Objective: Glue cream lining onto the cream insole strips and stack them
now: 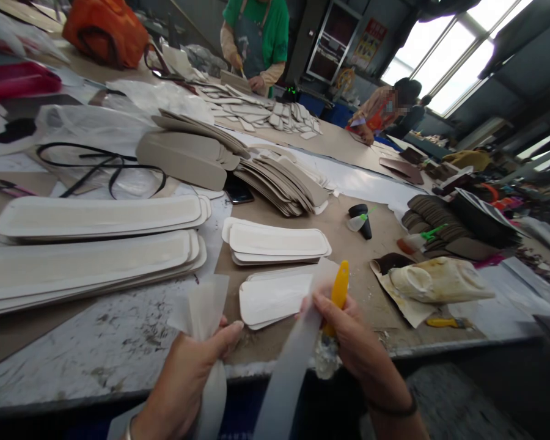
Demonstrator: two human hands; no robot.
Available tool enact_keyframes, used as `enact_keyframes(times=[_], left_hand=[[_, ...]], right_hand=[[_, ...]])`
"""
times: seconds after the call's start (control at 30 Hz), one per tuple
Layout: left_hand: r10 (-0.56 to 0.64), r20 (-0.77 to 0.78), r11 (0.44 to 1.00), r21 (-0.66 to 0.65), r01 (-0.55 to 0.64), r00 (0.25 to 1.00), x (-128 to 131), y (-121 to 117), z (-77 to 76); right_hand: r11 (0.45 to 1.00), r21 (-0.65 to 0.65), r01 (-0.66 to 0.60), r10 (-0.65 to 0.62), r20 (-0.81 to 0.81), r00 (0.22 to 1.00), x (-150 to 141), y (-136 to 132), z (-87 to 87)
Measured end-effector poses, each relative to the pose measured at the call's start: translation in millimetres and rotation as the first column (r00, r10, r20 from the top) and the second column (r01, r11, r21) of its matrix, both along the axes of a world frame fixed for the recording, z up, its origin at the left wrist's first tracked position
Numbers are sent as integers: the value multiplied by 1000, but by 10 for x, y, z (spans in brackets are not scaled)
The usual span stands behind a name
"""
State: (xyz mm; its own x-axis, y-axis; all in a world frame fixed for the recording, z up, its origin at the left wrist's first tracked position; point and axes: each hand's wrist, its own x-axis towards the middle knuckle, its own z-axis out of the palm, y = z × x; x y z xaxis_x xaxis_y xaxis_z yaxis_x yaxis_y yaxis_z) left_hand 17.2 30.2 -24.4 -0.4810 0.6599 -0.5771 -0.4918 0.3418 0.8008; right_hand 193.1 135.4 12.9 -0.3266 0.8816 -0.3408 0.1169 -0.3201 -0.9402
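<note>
My left hand (187, 370) is closed around a bundle of pale, translucent strips (208, 305), whose ends hang below the table edge. Between the fingers of my right hand (355, 336) are a yellow-handled brush (340, 287), bristles down and caked with whitish paste, and the upper part of a single translucent strip (286, 373). That strip slants down toward me. Just beyond my hands lie two small stacks of white panels with rounded corners, a nearer stack (275, 298) partly covered by the right hand's strip and a farther stack (279, 241).
Long white panels (101, 217) are stacked at left. Taupe pieces (279, 183) lie behind, near a phone (238, 190). At right are a paste-stained container (440, 280), another yellow-handled brush (449, 322) and small bottles (357, 222). A co-worker in green (256, 43) stands across the table.
</note>
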Motion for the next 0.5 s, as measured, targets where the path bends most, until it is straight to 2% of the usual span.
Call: enact_keyframes(times=[0.03, 0.1, 0.17, 0.23, 0.27, 0.33, 0.5], left_hand=[[9, 5, 1000, -5, -9, 1000, -32, 22, -5], [-19, 21, 999, -34, 20, 1000, -84, 85, -6], [-97, 3, 994, -43, 97, 995, -116, 152, 6], [-183, -33, 983, -40, 182, 983, -137, 206, 22], [-216, -51, 976, -43, 214, 975, -145, 227, 29], [-254, -60, 966, -57, 250, 965, -157, 258, 35], [-229, 23, 969, -94, 230, 973, -168, 311, 34]], right_hand=[[994, -17, -104, 105, 28, 994, 47, 67, 50], [948, -31, -318, 320, 119, 940, 64, 197, 112], [862, -13, -507, 491, 275, 827, -22, 314, 127], [758, -24, -652, 599, 422, 680, -174, 415, 111], [715, -39, -698, 628, 475, 616, -257, 460, 98], [666, -66, -743, 642, 558, 526, -406, 538, 70], [620, -134, -773, 640, 656, 400, -578, 654, -13]])
